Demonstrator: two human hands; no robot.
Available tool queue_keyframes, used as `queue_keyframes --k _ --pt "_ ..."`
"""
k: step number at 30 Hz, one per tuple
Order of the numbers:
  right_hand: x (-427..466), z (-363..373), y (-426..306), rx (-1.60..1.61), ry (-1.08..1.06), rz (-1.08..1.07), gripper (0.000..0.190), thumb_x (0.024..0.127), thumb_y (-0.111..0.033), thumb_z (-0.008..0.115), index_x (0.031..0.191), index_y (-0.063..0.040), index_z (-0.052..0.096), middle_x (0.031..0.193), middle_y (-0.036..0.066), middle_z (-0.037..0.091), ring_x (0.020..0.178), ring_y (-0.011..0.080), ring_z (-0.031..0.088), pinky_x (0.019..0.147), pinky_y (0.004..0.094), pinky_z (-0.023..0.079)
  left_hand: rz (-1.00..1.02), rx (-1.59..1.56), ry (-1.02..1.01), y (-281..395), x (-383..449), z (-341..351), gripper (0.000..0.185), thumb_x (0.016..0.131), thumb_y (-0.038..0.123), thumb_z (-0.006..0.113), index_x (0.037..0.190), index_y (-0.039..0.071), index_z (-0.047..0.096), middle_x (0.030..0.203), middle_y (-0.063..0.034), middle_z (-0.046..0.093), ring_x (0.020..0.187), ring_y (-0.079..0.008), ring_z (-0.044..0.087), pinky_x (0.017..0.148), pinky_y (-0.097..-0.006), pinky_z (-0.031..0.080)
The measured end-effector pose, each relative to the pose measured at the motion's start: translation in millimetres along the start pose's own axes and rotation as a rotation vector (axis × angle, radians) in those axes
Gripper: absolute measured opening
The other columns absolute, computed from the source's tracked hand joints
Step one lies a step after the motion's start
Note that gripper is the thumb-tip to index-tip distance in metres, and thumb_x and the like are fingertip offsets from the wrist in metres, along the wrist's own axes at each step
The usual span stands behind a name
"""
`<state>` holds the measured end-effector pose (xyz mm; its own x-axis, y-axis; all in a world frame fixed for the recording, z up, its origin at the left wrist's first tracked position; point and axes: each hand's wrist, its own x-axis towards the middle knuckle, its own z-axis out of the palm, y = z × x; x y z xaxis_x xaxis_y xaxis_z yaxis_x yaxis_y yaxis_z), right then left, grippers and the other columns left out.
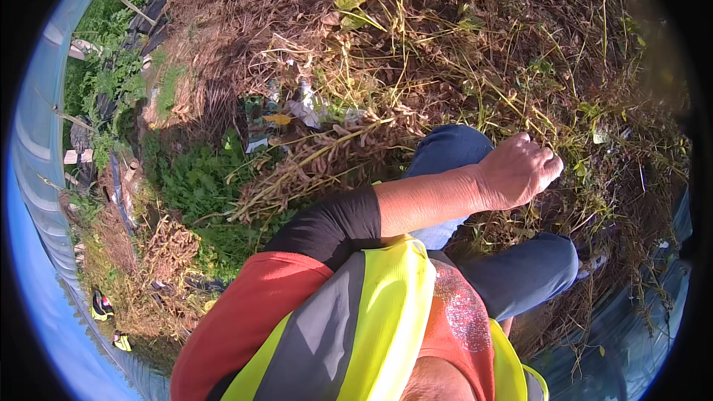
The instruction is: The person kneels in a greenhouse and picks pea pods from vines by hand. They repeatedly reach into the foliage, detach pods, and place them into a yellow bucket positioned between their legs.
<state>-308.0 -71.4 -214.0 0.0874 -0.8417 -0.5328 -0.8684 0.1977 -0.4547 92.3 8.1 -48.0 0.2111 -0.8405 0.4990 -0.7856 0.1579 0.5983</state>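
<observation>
My left hand (518, 170) is curled, its back turned up, just past my bent knee in blue jeans (454, 147). Its fingertips are hidden underneath, so whether it grips a stem cannot be told. Thin yellow-green plant stems (548, 122) and dry foliage surround the knuckles. Left of the knee lies a bundle of dry stalks with brown pods (328, 159), resembling soybean plants. My right hand is out of view. Over a red shirt I wear a yellow reflective vest (390, 301), and a black sleeve (334, 223) covers my left elbow.
White scraps (306, 106) lie beyond the stalks. Leafy green plants (200, 184) grow to the left, near a pile of dry pods (170, 248). Translucent plastic sheeting (42, 139) curves along the left rim. Distant people in yellow vests (102, 307) appear at lower left.
</observation>
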Motion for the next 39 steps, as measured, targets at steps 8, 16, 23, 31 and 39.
queue_keyframes --k 8,16,23,31,39 --pt "-30.2 -97.0 1.6 0.254 0.373 -0.029 0.027 0.084 -0.004 0.051 0.106 -0.002 0.064 0.086 0.005 0.065 0.073 0.0141 0.057 0.065 0.0271 0.047 0.172 -0.171 0.033 13.9 12.8 19.4 0.029 0.072 0.01 0.063 0.099 0.003 0.057 0.073 -0.0054 0.056 0.065 -0.0224 0.057 0.066 -0.0371 0.043" --pt "-73.7 -234.2 -145.8 0.349 0.525 -0.405 0.027 0.093 -0.013 0.049 0.115 -0.001 0.059 0.087 0.003 0.062 0.076 0.0084 0.054 0.071 0.0234 0.044 0.236 -0.314 -0.12 57.2 30.5 35.3 0.013 0.075 0.013 0.066 0.083 0.006 0.058 0.061 -0.0016 0.051 0.058 -0.0204 0.054 0.061 -0.0337 0.041" --pt "16.4 -149.5 -196.7 -0.204 -0.292 -0.563 0.024 0.084 -0.017 0.057 0.104 -0.004 0.063 0.089 0.014 0.066 0.083 0.0247 0.064 0.073 0.0344 0.048 0.472 -0.268 -0.28 91.4 84.2 92.1 0.01 0.074 0.015 0.059 0.081 0.008 0.058 0.067 -0.0027 0.057 0.068 -0.0194 0.06 0.066 -0.0336 0.044" --pt "188.5 -36.9 -158.4 -0.496 0.157 -0.492 0.024 0.087 -0.024 0.051 0.1 -0.009 0.065 0.091 0.017 0.065 0.09 0.0335 0.062 0.077 0.0434 0.05 0.367 -0.118 -0.364 56.5 77.5 119.9 0.026 0.072 0.012 0.06 0.096 0.002 0.059 0.077 -0.0043 0.056 0.068 -0.0186 0.058 0.066 -0.032 0.043" --pt "288.1 33.9 -157.6 -0.576 0.345 -0.536 0.023 0.075 -0.019 0.059 0.097 -0.013 0.062 0.101 0.009 0.059 0.095 0.029 0.059 0.078 0.0386 0.051 0.397 -0.113 -0.451 60.7 86.5 133.2 0.032 0.073 0.011 0.059 0.102 -0.001 0.058 0.1 -0.0142 0.058 0.073 -0.02 0.059 0.072 -0.0356 0.046"
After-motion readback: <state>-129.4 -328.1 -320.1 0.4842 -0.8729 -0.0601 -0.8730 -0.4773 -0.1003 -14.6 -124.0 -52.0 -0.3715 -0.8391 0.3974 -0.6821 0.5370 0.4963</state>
